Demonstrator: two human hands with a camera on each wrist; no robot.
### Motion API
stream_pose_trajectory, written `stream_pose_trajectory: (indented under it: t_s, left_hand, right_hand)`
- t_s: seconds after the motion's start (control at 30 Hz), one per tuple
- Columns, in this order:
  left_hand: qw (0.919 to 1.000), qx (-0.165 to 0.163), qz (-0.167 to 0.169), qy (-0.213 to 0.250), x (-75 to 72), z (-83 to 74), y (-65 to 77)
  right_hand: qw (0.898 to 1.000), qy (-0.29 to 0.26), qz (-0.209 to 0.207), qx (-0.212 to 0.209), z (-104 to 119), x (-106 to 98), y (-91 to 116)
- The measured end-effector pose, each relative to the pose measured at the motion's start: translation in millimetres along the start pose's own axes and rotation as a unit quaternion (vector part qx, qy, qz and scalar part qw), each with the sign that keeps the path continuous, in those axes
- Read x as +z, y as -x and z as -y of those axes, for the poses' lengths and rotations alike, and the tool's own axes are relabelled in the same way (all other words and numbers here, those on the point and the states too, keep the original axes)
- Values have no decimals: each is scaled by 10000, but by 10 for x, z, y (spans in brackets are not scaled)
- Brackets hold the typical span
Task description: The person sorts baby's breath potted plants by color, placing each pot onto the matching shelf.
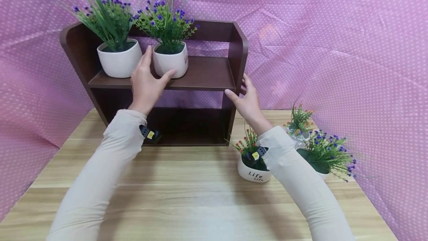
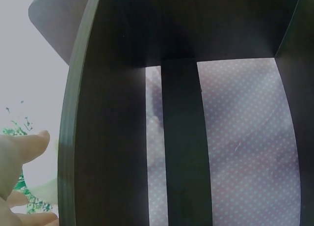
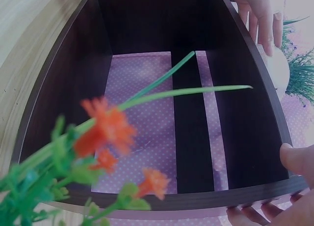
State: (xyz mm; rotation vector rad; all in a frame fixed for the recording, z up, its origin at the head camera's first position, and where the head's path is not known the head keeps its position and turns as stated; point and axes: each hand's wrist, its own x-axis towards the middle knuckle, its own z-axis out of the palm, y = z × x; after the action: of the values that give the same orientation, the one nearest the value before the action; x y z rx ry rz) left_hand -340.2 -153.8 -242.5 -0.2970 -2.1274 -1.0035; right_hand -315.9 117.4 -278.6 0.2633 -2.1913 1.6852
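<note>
A dark brown two-tier shelf [image 1: 200, 86] stands at the back of the table. On its upper board are two white pots with purple flowers, a left pot [image 1: 118, 62] and a right pot [image 1: 168, 62]. My left hand [image 1: 147, 84] is at the right pot, its straight, spread fingers along the left side and the thumb by the front. In the left wrist view, part of that hand [image 2: 19, 172] shows beyond the board edge. My right hand [image 1: 249, 103] grips the shelf's right side panel, thumb in front and fingers round the outer side, also in the right wrist view [image 3: 294, 186].
On the table at right stand a white "Life" pot [image 1: 254, 174] with orange flowers, partly under my right forearm, another orange-flowered plant [image 1: 299, 120], and a purple-flowered plant [image 1: 329, 153]. Pink dotted cloth [image 1: 334, 47] hangs behind and at the sides.
</note>
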Motion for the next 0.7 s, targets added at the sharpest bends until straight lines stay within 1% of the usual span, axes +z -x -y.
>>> stream_pose_trajectory:
  t_s: [0.03,0.23,0.27,0.4,0.5,0.7]
  left_hand:
    - [10000,5,29,-2,-20,6,4]
    - [9998,7,184,-42,-131,66,59]
    - [9997,-5,218,-52,-153,75,72]
    - [9995,31,275,-157,-266,111,123]
    - [9993,182,195,-244,-369,139,163]
    - [9976,622,-33,-300,-581,220,250]
  right_hand:
    - [10000,-31,25,29,47,-4,20]
    - [10000,-10,43,46,49,-8,29]
    - [10000,11,27,22,5,-4,11]
    - [10000,-49,53,33,17,-1,19]
    - [9999,-89,85,17,14,-6,19]
    - [9997,-180,125,114,51,-21,25]
